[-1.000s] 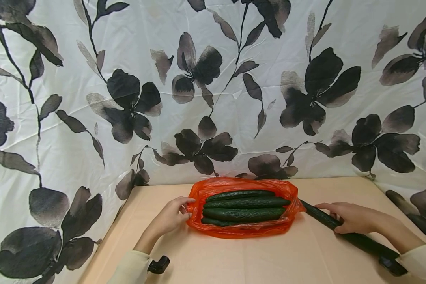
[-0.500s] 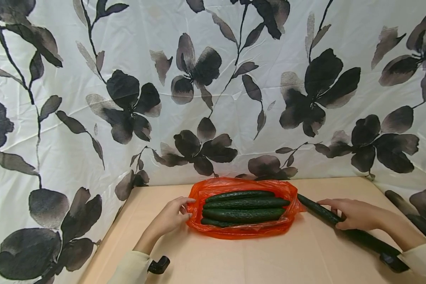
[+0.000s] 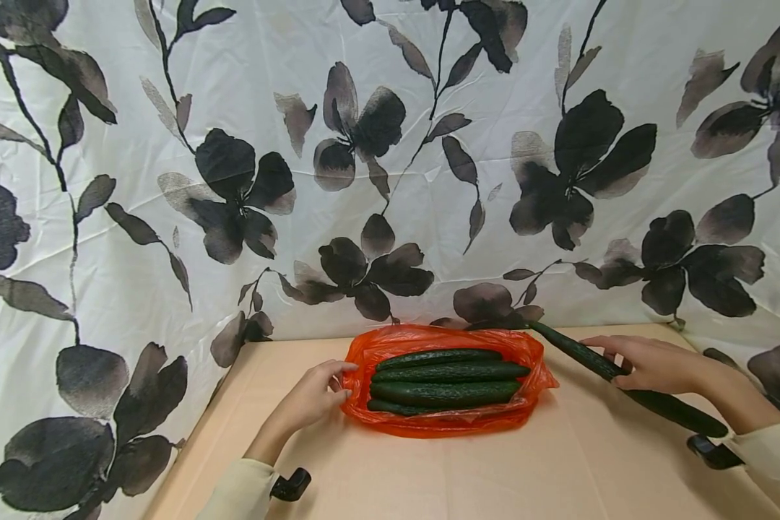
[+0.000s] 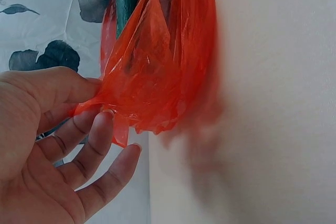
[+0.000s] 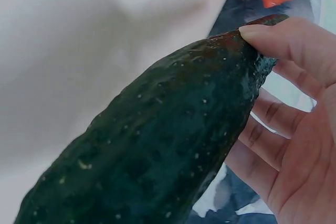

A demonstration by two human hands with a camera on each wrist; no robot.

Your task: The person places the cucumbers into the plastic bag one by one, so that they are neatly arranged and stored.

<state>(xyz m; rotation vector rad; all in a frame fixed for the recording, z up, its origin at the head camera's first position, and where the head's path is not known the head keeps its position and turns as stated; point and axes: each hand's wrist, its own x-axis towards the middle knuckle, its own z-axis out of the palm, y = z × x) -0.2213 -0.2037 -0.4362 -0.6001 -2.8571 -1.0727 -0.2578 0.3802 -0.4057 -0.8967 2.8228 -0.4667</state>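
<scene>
An orange-red plastic bag (image 3: 442, 427) lies on the table with its mouth facing up and several dark green cucumbers (image 3: 451, 372) side by side inside. My left hand (image 3: 312, 393) pinches the bag's left edge; in the left wrist view thumb and forefinger hold a fold of the thin plastic (image 4: 142, 87). To the right of the bag, my right hand (image 3: 656, 365) grips a long cucumber (image 3: 676, 415) near its middle, thumb on the near side. This cucumber slants, its far tip up behind the bag's right end. Bumpy dark skin fills much of the right wrist view.
The beige table (image 3: 442, 477) reaches back to a white cloth with dark flowers (image 3: 364, 180), which hangs behind and at both sides. A black wrist camera (image 3: 291, 485) sits at the left cuff, another black camera (image 3: 715, 453) at the right.
The cucumber in my right hand has risen, its far tip moving up and left behind the bag's right end. The right hand has lifted slightly. My left hand and the bag stay put.
</scene>
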